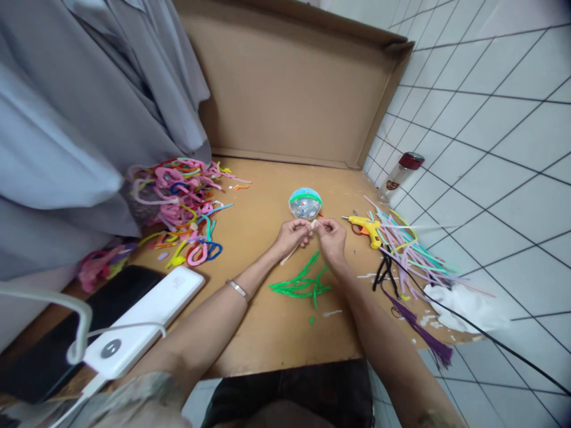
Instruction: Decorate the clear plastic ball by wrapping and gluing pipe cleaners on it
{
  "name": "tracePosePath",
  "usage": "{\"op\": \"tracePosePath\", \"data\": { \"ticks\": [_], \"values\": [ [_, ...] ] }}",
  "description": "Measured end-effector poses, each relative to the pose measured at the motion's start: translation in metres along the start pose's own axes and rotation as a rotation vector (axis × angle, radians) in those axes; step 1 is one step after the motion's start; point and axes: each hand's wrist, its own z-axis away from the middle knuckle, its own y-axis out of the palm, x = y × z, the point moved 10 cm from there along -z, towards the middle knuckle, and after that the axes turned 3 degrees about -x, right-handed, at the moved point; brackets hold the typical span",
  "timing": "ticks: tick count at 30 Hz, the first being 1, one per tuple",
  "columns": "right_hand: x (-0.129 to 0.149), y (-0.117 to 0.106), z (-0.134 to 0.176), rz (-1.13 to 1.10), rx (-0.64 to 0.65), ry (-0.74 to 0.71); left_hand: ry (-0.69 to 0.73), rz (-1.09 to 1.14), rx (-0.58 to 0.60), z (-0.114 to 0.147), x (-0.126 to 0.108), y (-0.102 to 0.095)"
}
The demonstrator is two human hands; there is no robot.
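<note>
Left hand [295, 233] and right hand [331, 235], grips pinching a cream craft strip [314, 224], probably light, soft, bendy, best fingertip-held near its end.

From here I see a white tiled wall [491, 137] on the right, a grey curtain [66, 119] on the left, cardboard [289, 83] standing behind the brown tabletop [276, 336], and pale floor [196, 403] below.

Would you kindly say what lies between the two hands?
A small pale piece, pinched by the left hand and right hand, shows in the head view.
</note>
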Motion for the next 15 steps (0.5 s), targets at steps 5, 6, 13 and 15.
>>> {"op": "tracePosePath", "data": {
  "ticks": [5,6,13,15],
  "values": [
    [0.008,-0.001,0.0,0.035,-0.008,-0.032,-0.006,-0.007,-0.001,0.001,-0.001,0.001],
    [0.009,-0.002,0.0,0.039,-0.011,-0.038,-0.003,-0.009,0.001,0.001,-0.002,0.001],
    [0.011,-0.002,0.001,0.068,0.001,-0.058,-0.002,-0.031,-0.002,0.001,-0.001,0.0],
    [0.011,-0.002,0.001,0.074,0.003,-0.064,0.007,-0.035,0.002,0.0,-0.001,0.0]
  ]
}}
